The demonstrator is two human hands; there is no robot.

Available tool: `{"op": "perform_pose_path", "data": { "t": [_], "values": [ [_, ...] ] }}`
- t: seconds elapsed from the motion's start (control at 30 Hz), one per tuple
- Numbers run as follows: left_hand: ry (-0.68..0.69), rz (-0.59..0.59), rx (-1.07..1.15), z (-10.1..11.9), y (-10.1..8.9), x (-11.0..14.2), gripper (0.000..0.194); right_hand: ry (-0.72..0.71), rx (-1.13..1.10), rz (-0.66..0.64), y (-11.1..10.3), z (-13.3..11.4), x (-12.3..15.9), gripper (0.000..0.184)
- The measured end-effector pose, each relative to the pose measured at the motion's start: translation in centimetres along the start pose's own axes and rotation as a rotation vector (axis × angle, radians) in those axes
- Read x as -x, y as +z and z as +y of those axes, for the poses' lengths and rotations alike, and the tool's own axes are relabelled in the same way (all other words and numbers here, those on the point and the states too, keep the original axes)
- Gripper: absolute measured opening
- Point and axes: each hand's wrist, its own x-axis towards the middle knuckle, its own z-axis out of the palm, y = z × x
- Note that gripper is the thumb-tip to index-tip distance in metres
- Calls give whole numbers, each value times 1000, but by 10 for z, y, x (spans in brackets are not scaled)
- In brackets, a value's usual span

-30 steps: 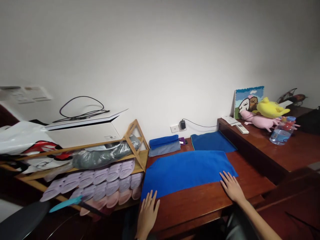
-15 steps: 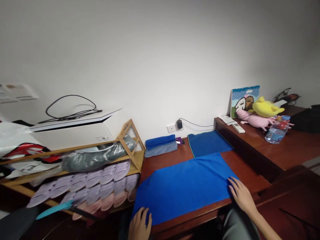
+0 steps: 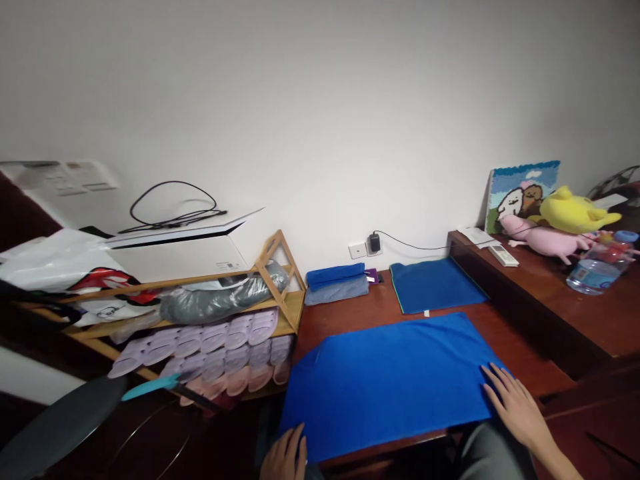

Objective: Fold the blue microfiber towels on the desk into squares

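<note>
A bright blue towel (image 3: 395, 380) lies spread over the front of the brown wooden desk, mostly flat with faint creases. My left hand (image 3: 285, 455) is at its near left corner, fingers stretched out and the tips touching the cloth. At the right edge, my right hand (image 3: 515, 403) rests with fingers spread on the towel. Behind it lies a folded darker blue cloth (image 3: 435, 285) with a green edge and a small white tag. Farther left at the wall are a folded blue cloth (image 3: 335, 273) and a grey-blue cloth (image 3: 337, 291).
A wooden rack (image 3: 280, 303) with purple slippers (image 3: 237, 332) and a white box (image 3: 185, 260) stands left. On the raised desk section at right are a remote (image 3: 503, 256), plush toys (image 3: 575, 212) and a water bottle (image 3: 595, 273). A charger (image 3: 375, 243) is plugged into the wall.
The blue towel has come nearer to me and looks smoother, baring a strip of desk and the white tag behind it. Both hands stay at its edges. The view has turned slightly left.
</note>
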Motion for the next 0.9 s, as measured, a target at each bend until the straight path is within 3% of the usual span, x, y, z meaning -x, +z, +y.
{"op": "perform_pose_path", "data": {
  "t": [0.1,0.23,0.37,0.53,0.63,0.73,0.9],
  "values": [
    [11,8,18,17,-14,-56,43,-4,-18,-32,-3,-11,-35,69],
    [156,-154,124,44,-16,-136,44,-7,16,-103,5,-21,-68,70],
    [165,-205,61,36,-3,-180,42,-10,63,-96,21,-16,-70,71],
    [-26,-53,-96,-2,3,-205,44,-25,69,-70,30,-10,-66,71],
    [4,12,-58,-11,8,-207,46,-30,74,-64,31,-10,-66,71],
    [88,-27,30,-12,20,-200,47,-39,82,-36,34,-7,-65,69],
    [26,-165,50,-19,39,-189,52,0,96,-83,24,-5,-73,67]
  ]
}}
